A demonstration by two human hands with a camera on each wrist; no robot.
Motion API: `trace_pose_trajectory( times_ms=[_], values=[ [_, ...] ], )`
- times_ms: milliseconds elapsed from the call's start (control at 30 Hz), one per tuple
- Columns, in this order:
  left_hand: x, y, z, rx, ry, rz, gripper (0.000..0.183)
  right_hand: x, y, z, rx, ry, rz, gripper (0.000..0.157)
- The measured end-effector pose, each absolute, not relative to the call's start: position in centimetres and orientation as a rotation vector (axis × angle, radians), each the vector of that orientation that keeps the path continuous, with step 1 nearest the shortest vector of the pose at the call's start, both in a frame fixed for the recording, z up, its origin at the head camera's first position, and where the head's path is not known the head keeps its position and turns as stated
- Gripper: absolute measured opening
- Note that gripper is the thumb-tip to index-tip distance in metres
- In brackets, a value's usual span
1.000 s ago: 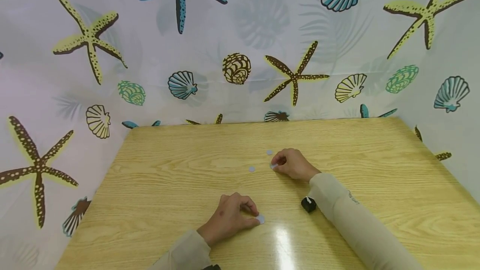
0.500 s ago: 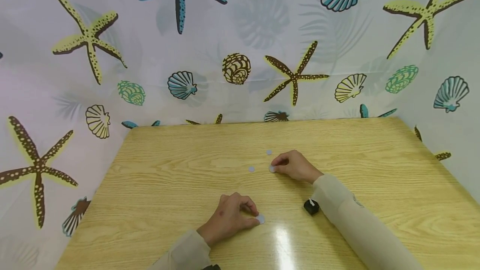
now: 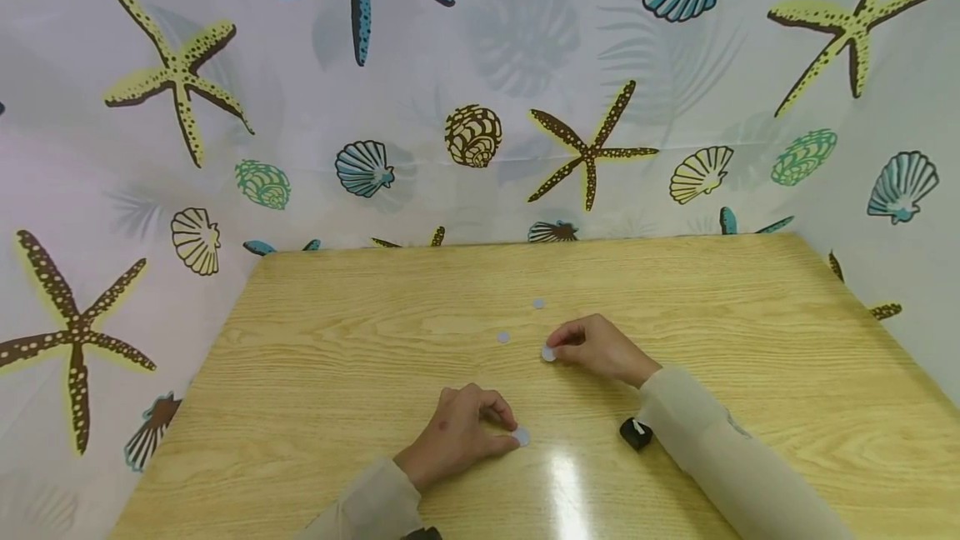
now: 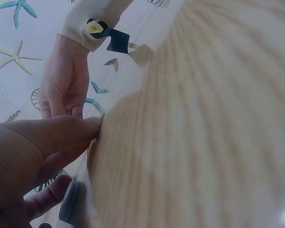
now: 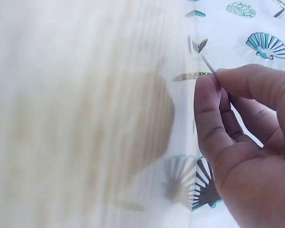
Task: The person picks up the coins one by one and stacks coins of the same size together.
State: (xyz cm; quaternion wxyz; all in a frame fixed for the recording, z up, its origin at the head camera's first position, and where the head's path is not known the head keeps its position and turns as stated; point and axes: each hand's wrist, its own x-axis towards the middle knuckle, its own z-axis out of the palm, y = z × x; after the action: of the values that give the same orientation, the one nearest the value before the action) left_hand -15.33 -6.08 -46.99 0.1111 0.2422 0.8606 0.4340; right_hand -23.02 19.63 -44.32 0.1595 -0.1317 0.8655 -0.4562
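My right hand pinches a small thin pale disc between thumb and fingertips, right of the table's middle. The right wrist view shows that disc edge-on as a thin sliver, raised above the tabletop. Nearer the front, my left hand pinches another pale round disc by its left side, low over the wood. From the left wrist, only the edge of this disc shows past the thumb. Two more discs lie flat farther back, one pale disc left of my right hand and another disc behind it.
The wooden table has a bright glare patch near its front middle. A white curtain printed with starfish and shells stands along the back and both sides. A black wrist camera hangs at my right sleeve.
My right hand has come toward me and slightly right, carrying its disc away from the two discs on the table. My left hand has stayed in place.
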Motion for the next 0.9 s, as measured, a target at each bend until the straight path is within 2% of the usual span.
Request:
trace_pose_trajectory(
  times_ms=[900],
  values=[
    [-15.3,-6.2,-47.0,0.743,2.53,1.274,0.015,-18.8,18.8,-43.9,-0.495,2.32,-1.379,0.016]
  ],
)
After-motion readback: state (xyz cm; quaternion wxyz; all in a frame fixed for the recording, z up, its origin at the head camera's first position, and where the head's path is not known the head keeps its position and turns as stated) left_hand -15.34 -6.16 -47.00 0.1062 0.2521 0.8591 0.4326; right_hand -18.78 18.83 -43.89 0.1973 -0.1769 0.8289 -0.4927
